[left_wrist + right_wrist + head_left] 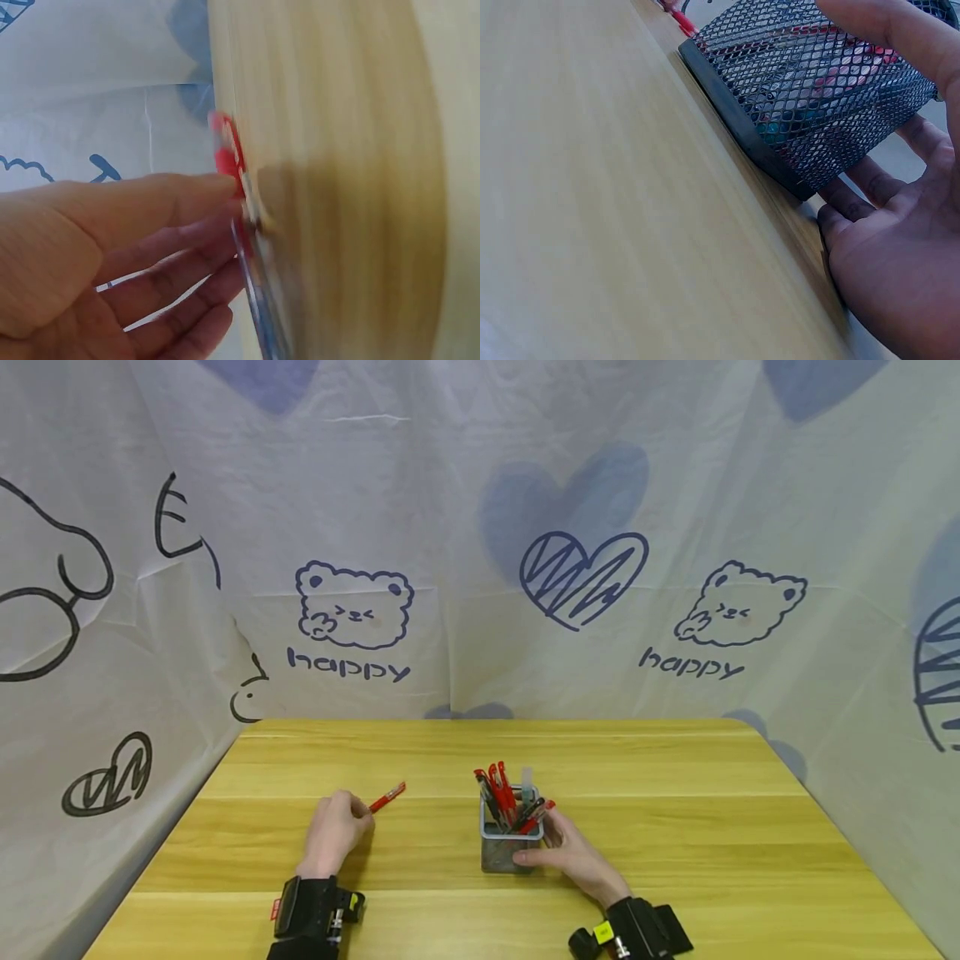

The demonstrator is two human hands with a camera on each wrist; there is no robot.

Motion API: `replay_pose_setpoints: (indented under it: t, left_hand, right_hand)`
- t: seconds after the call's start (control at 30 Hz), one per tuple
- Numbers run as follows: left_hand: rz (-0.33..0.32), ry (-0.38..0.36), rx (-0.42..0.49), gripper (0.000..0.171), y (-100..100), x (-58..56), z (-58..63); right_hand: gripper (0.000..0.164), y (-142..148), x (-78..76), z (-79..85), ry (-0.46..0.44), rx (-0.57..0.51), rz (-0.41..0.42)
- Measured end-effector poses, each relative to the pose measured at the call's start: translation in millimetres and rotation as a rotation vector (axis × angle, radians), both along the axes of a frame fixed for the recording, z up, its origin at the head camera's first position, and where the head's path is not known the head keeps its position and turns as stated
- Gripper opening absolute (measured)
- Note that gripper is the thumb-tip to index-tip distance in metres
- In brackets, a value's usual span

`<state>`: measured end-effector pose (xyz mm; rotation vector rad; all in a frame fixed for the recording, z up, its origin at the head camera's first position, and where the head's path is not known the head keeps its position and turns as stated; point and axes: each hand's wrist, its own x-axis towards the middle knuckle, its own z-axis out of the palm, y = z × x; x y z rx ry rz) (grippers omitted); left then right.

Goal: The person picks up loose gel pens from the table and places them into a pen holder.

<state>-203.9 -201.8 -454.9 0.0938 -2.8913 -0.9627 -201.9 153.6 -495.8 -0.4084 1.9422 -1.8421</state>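
My left hand pinches a red-capped pen between thumb and fingers, left of the middle of the table. In the left wrist view the pen, slightly blurred, has a clear barrel below its red part. With thumb in front and fingers along the right and far side, my right hand holds a square wire-mesh pen holder. The holder stands upright, and several pens with red caps or dark barrels lean in it. Its dark base rim shows low on the table in the right wrist view.
The wood-grain table reaches back to a hanging pale cloth printed with hearts, bears and "happy". The same cloth runs along the left side. A pale, see-through strip sticks up among the pens at the holder's back.
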Motion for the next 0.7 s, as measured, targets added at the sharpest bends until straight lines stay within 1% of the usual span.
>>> replay_pose_setpoints:
  t: [0.07, 0.23, 0.33, 0.4, 0.57, 0.7]
  left_hand:
    - [0.008, 0.014, 0.015, 0.002, 0.2, 0.2, -0.2]
    - [-0.035, -0.01, 0.038, 0.007, 1.3, 0.1, -0.9]
    - [-0.048, -0.027, 0.044, 0.012, 1.8, 0.1, -0.4]
    - [-0.05, -0.035, 0.031, 0.015, 1.8, -0.2, -0.3]
    - [-0.061, -0.06, -0.007, 0.018, 2.5, -1.9, 0.9]
    - [-0.056, -0.076, -0.01, 0.018, 3.1, -3.0, 1.7]
  right_hand:
    - [0.088, 0.0, -0.1, 0.1, 0.004, 0.001, 0.001]
    - [0.087, 0.0, -0.4, 0.2, 0.01, 0.002, 0.004]
    - [0.087, 0.0, -0.5, 0.5, 0.009, 0.008, 0.003]
    - [0.087, -0.1, -0.6, 0.8, 0.01, 0.011, 0.004]
    - [0.086, 0.1, -1.0, 0.8, 0.017, 0.011, 0.006]
    - [0.086, 0.3, -1.0, 0.5, 0.02, 0.008, 0.009]
